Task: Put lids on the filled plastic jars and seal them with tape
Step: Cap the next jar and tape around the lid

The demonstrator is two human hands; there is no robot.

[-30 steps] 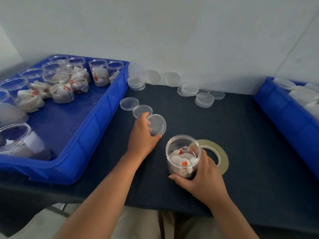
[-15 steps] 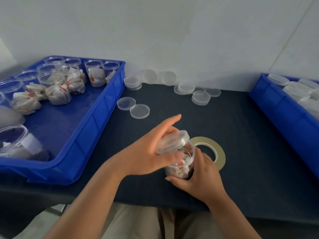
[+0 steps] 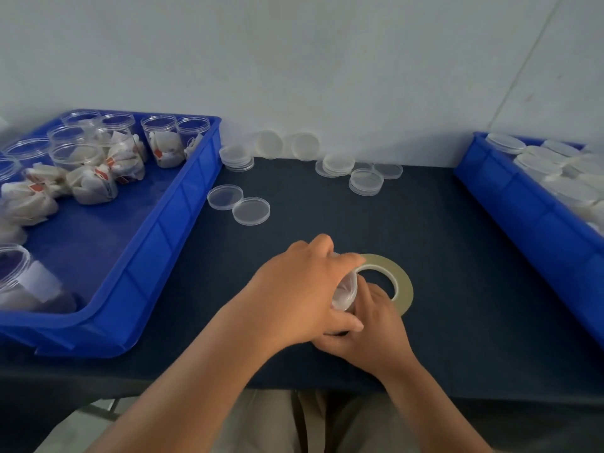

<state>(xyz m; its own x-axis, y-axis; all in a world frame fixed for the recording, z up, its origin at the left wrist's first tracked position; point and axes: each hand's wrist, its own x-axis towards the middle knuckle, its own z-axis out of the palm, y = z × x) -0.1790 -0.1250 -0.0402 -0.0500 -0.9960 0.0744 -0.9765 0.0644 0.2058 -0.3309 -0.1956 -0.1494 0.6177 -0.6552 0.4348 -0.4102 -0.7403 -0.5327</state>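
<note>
Two bare hands met at the lower centre of the frame, over a dark blue table top. The left hand lay uppermost, its fingers and thumb curled down round a clear round plastic lid, which it gripped from above. Under the lid stood a clear plastic jar. Only a pale sliver of it showed between the hands, and its contents could not be made out. The right hand was wrapped round that jar from the lower right, fingers curled against its side and partly covered by the left hand.

Just right of the hands a flat beige roll of tape lay on the table, its near edge hidden behind the right hand's fingers.

At the left of the frame sat a large blue plastic tray, and in its upper left part stood several open clear jars stuffed with white sachets. Just right of that tray, two loose clear lids lay flat and touching each other. Farther up, a short stack of lids stood near the tray's corner, two more lids leaned on the pale wall, and a small cluster of lids lay at the upper centre. A second blue tray at the right edge held pale round tops, too blurred to identify.
</note>
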